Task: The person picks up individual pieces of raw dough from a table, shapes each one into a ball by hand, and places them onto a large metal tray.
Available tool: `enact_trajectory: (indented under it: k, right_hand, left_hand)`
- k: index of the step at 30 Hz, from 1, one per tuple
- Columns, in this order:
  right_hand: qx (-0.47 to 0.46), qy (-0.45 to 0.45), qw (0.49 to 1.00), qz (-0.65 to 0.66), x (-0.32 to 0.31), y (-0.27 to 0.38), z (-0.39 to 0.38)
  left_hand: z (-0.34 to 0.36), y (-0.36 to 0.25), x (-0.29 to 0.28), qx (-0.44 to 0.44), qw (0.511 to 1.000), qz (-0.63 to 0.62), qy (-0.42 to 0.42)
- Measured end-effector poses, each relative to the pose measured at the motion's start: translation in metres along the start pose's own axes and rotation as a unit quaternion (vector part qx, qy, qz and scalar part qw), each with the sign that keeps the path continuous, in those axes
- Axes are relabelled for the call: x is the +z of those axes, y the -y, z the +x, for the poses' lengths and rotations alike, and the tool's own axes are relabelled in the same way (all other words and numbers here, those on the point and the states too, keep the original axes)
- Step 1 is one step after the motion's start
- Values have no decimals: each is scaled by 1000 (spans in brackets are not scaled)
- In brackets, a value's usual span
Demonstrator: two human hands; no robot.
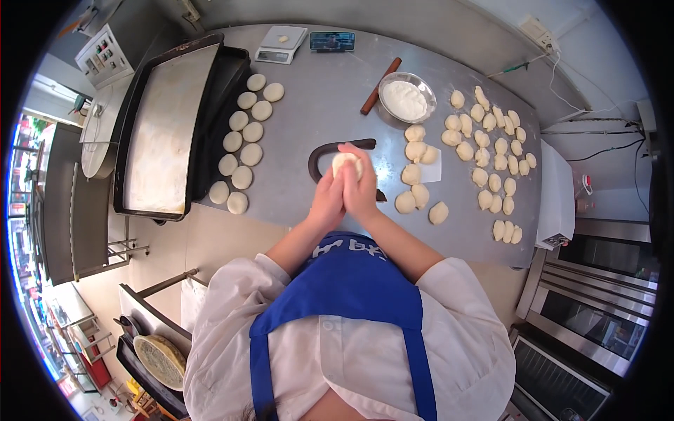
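Observation:
My left hand (330, 193) and my right hand (358, 186) are raised together over the steel table (284, 119), closed around a pale round dough piece (347, 163). Behind them lies a curved rope of dark, smooth filling (314, 161), partly hidden, with a small dark piece (380, 196) beside my right hand. Flattened dough rounds (252, 154) stand in rows to the left. Shaped dough pieces (411, 174) sit to the right beside a white plastic scraper (432, 166), with many more (481, 158) farther right. A wooden rolling pin (380, 85) and a steel bowl of flour (406, 98) lie ahead.
Black baking trays (125, 182) occupy the table's left end. A small scale (281, 43) and an upright phone (332, 42) stand at the back. Steel ovens (597, 274) are at the right; racks with pans (158, 361) are at the lower left.

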State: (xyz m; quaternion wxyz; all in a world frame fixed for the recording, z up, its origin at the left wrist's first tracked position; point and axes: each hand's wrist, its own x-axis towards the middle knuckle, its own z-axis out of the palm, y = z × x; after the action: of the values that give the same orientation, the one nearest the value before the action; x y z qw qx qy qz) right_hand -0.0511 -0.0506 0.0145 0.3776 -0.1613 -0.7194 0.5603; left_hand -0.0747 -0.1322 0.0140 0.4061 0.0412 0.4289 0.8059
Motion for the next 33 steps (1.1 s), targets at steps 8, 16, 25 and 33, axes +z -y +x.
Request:
enact_trajectory:
  k: [8, 16, 25, 33]
  right_hand:
    - [-156, 126, 970, -136, -42, 0, 22]
    - [-49, -4, 999, -10, -17, -4, -7]
    - [-76, 153, 980, -106, -27, -11, -9]
    - [-143, 224, 940, -213, -25, -16, -19]
  left_hand:
    - [-1, -8, 12, -79, 994, -72, -4]
    - [-9, 2, 17, -12, 999, -36, 1]
    - [-17, 7, 4, -42, 999, -11, -26]
    - [-21, -2, 3, -96, 991, -80, -53]
